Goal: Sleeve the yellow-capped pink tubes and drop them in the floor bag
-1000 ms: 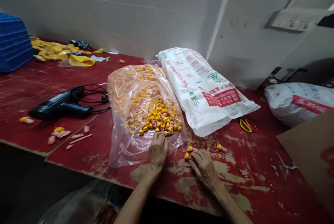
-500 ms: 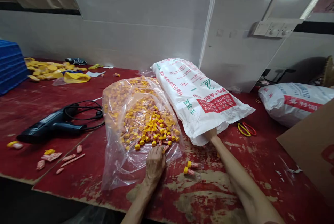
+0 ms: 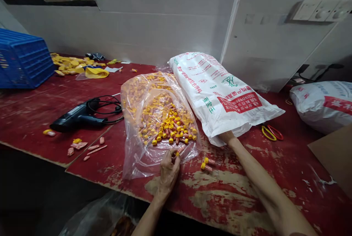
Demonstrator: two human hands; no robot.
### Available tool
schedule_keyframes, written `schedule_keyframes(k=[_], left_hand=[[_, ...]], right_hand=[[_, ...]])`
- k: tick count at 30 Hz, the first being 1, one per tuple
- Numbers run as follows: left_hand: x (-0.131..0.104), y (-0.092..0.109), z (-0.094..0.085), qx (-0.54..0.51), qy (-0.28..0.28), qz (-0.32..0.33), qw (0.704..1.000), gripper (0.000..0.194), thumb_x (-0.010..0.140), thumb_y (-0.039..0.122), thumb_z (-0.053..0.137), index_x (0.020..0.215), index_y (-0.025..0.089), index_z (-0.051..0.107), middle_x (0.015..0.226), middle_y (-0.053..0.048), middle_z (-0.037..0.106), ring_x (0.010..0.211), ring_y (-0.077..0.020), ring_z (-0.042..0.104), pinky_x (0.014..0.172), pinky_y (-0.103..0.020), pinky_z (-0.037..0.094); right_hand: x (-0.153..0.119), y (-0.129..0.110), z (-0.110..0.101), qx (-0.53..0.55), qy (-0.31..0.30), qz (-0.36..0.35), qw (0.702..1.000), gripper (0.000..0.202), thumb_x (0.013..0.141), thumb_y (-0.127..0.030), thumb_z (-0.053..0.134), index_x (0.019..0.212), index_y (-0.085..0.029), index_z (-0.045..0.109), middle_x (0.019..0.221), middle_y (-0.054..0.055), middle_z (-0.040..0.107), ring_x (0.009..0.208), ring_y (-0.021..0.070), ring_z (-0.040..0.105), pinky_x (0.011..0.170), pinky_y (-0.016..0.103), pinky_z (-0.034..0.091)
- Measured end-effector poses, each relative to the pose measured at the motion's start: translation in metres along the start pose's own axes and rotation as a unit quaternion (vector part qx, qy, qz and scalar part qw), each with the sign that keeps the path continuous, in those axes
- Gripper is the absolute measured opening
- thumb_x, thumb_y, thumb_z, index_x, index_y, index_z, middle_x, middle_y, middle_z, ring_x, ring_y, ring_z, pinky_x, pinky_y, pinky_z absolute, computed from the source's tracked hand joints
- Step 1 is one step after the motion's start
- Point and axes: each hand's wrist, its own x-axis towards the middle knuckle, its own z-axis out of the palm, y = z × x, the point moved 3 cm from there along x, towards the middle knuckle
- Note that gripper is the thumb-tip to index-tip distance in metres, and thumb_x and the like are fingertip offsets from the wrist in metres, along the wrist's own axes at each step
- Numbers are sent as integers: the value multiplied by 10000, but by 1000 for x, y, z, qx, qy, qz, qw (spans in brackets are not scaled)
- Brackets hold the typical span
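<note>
My left hand [image 3: 169, 168] pinches a small yellow-capped tube with a red-and-pale patterned body [image 3: 180, 150] at the mouth of a clear plastic bag [image 3: 134, 166]. Many similar yellow-capped tubes [image 3: 170, 126] are heaped inside that bag. To its right lies a full white woven sack [image 3: 205, 93] with red and green print. My right hand [image 3: 227, 137] reaches into the sack's near opening, and its fingers are hidden there. Two yellow-capped clear tubes [image 3: 207, 164] with patterned contents lie on the red table between my arms.
A black heat gun [image 3: 75, 117] with a coiled cord lies left, near loose pink pieces [image 3: 79, 145]. Further back are a blue crate [image 3: 24, 60] and a yellow pile [image 3: 71, 63]. Scissors [image 3: 271, 132], another sack [image 3: 321, 100] and a cardboard box [image 3: 332, 159] are on the right.
My left hand has drawn back slightly from the heap and now shows a capped tube in its fingers. My right hand stays in the sack. The view has shifted left.
</note>
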Motion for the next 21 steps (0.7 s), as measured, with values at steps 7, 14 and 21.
schedule_keyframes(k=[7, 14, 21], left_hand=[[-24, 10, -12, -264, -4, -222, 939, 199, 689, 310, 640, 839, 180, 629, 804, -24, 660, 768, -170, 623, 707, -267, 488], [-47, 44, 7, -404, -77, -301, 860, 279, 617, 304, 737, 849, 181, 644, 839, -20, 650, 790, -155, 615, 722, -246, 488], [-64, 67, 14, -395, -117, -276, 868, 196, 646, 286, 733, 806, 179, 697, 808, -37, 683, 783, -174, 639, 738, -263, 507]], right_hand=[[-26, -1, -41, 58, 3, 111, 992, 305, 796, -235, 441, 1029, -135, 610, 1096, 162, 645, 1075, 275, 573, 958, 399, 421], [-139, -74, -77, 580, 54, 252, 773, 384, 775, -403, 585, 1084, -205, 472, 919, 48, 657, 720, 177, 647, 683, 316, 530], [-151, -139, -83, 721, -17, 209, 660, 288, 744, -408, 679, 909, -214, 544, 940, 22, 653, 795, 165, 644, 735, 295, 514]])
